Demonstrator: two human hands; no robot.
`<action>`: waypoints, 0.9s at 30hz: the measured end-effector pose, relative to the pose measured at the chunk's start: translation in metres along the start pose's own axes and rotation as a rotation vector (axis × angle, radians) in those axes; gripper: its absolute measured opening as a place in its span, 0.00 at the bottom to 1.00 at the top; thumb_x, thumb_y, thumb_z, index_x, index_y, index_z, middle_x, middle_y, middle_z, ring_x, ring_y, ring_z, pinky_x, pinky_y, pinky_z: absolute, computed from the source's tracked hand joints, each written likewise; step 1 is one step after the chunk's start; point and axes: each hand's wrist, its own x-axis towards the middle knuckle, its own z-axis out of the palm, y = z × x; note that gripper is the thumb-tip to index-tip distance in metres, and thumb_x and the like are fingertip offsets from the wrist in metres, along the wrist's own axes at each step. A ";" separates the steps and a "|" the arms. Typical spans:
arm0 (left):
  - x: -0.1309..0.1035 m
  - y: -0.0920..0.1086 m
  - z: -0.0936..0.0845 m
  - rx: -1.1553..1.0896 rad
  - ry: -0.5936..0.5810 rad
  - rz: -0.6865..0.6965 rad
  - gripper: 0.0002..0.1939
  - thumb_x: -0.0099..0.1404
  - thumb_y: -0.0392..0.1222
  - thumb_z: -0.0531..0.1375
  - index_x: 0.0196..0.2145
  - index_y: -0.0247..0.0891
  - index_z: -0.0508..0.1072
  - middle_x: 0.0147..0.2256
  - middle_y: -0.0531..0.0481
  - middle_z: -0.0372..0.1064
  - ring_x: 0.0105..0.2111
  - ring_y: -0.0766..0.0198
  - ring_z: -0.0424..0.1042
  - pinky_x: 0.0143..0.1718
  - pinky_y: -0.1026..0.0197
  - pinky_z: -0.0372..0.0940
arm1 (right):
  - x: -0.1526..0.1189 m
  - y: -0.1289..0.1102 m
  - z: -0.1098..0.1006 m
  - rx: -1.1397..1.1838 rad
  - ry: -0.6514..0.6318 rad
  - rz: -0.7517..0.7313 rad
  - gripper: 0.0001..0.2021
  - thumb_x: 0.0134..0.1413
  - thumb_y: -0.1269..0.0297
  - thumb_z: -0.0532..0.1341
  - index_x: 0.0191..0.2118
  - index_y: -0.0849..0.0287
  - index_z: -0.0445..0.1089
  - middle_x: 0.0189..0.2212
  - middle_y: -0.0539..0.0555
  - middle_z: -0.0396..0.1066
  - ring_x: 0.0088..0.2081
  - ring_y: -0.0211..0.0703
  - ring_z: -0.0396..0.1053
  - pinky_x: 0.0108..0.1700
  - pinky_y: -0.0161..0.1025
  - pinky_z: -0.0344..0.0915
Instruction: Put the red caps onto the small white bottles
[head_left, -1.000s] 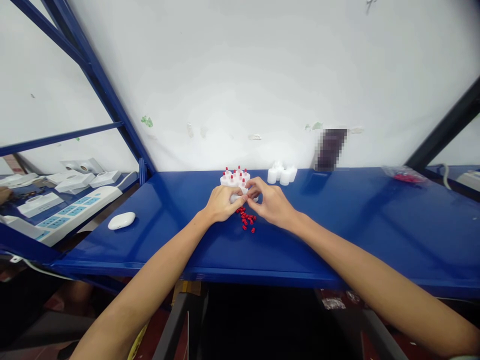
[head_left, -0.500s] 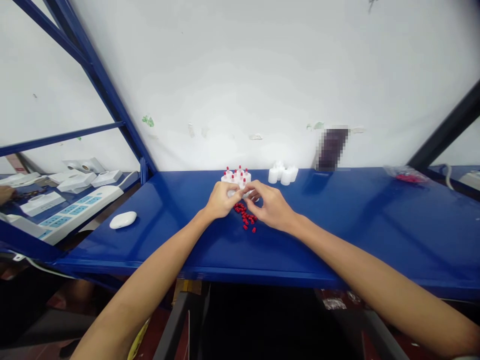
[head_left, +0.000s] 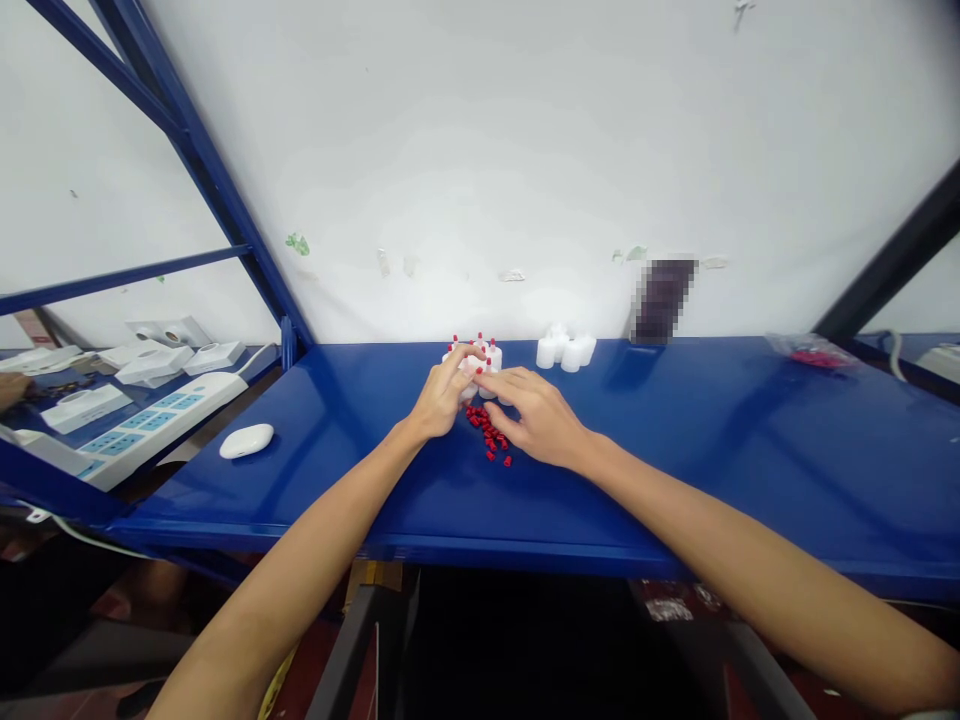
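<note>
Blue and glossy, the tabletop [head_left: 660, 450] runs along a pale wall [head_left: 480, 150]. Left of the middle of its far edge, the left hand [head_left: 441, 398] arches its fingers over the red-tipped white bottles [head_left: 493, 357]; whether it grips one, I can't tell from where I stand. The right hand [head_left: 541, 415] is partly open, thumb apart from nearly straight fingers that reach to a red tip beside the left hand.

Several bottles stand upright in that cluster, too covered for a sure count. Loose red caps [head_left: 489, 432] lie heaped on its near side, too bunched to number. I make out four plain white bottles [head_left: 571, 355] by the far edge, one white case [head_left: 246, 441] near the left edge, and one clear bag [head_left: 810, 350] at the far right corner.
</note>
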 end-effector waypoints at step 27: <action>0.006 -0.015 -0.013 0.552 0.143 -0.067 0.21 0.72 0.51 0.46 0.32 0.38 0.72 0.22 0.53 0.66 0.24 0.64 0.66 0.32 0.63 0.57 | -0.008 0.040 0.003 -0.125 -0.279 0.294 0.31 0.60 0.66 0.57 0.69 0.56 0.56 0.68 0.59 0.55 0.63 0.59 0.63 0.60 0.58 0.66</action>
